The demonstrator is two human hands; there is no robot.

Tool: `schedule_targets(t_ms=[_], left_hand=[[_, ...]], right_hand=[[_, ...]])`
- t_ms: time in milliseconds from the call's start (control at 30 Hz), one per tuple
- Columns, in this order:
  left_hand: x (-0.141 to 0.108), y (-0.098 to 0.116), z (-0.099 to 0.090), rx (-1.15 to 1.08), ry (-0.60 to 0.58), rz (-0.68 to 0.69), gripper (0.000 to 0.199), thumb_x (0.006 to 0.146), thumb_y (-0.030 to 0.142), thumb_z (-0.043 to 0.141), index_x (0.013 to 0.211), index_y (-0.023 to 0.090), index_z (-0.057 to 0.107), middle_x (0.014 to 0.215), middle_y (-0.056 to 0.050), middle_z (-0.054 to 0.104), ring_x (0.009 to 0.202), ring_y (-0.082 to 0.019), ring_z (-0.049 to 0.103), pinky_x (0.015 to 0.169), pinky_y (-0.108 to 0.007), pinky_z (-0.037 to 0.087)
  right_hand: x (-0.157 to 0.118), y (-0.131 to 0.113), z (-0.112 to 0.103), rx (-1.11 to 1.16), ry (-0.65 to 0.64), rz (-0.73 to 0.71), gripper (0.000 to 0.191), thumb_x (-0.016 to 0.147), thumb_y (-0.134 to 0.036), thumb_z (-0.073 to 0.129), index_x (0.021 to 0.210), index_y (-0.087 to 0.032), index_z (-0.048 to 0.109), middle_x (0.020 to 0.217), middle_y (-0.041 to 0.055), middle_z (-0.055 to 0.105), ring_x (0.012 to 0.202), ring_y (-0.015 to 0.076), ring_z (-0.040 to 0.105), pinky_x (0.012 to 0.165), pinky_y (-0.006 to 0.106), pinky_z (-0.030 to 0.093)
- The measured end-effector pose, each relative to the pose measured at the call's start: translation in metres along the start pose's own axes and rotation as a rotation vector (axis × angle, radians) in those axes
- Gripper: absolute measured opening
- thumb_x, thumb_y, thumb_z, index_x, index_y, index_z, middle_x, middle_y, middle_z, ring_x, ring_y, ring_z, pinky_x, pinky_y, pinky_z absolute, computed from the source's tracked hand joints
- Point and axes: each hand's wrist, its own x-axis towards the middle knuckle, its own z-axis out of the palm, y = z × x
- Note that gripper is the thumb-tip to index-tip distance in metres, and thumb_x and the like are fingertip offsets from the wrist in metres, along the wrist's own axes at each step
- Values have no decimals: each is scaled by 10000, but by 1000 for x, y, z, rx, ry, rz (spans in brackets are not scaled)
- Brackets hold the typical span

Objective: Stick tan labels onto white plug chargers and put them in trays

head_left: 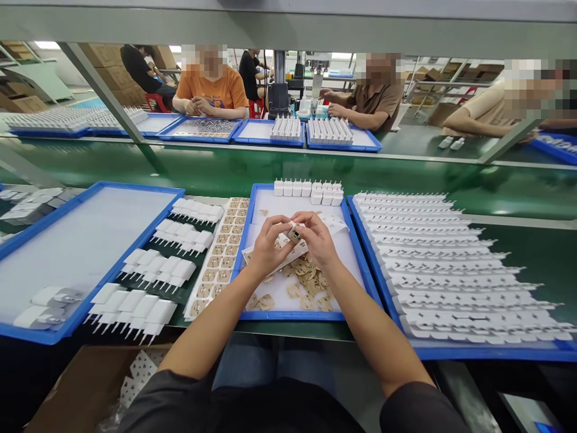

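Both of my hands hold one small white plug charger (295, 233) over the middle tray. Its end with a dark port faces me. My left hand (267, 245) grips it from the left, fingers curled over the top. On the other side my right hand (320, 242) pinches it with thumb and fingers. Below lie loose tan cut-out pieces (311, 279) and a white sheet (336, 225), partly hidden by my hands. A sheet of tan cut-outs (219, 258) lies left of the blue-rimmed tray (297, 316).
Rows of white plug chargers (144, 310) lie on the bench to the left, beside a blue-rimmed tray (103, 240). More chargers (306, 188) stand at the middle tray's back. A right-hand tray (496, 352) holds many rows. Co-workers (211, 90) sit beyond a metal frame (288, 27).
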Motion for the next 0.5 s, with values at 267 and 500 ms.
schedule_targets(t_ms=[267, 500], left_hand=[[0, 0, 1, -3, 12, 14, 396, 811, 124, 691, 1149, 249, 528, 1132, -76, 571, 1066, -194, 592, 893, -385, 536], [-5, -4, 0, -226, -64, -190, 405, 801, 207, 714, 1163, 247, 538, 1186, -94, 557, 1133, -214, 572, 814, -353, 587]], right_hand=[[-1, -2, 1, 90, 11, 18, 91, 799, -203, 614, 862, -245, 665, 1003, 16, 605, 985, 184, 568, 895, 345, 451], [4, -10, -9, -123, -58, 55, 135, 799, -291, 624, 919, -239, 659, 1017, 34, 637, 1025, 219, 584, 890, 366, 477]])
